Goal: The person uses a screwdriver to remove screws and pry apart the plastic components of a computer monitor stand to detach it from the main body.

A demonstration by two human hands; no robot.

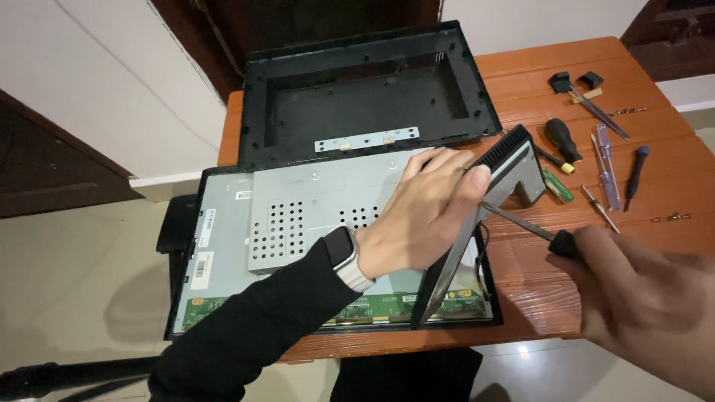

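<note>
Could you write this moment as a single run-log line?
left hand: lifting metal shield plate off monitor panel | right hand: screwdriver tip under plate | back cover behind

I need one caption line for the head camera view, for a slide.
Left hand lifts a metal panel off an opened monitor; right hand works a screwdriver under it.

- I'm counting two hands: left hand [417,216], right hand [640,290]
- one screwdriver [521,221] being held, plus roughly five more tools [599,152] lying loose
- one monitor chassis [298,223], one black back cover [365,93], one tilted bezel piece [477,216]
- one wristwatch [346,257]
</note>
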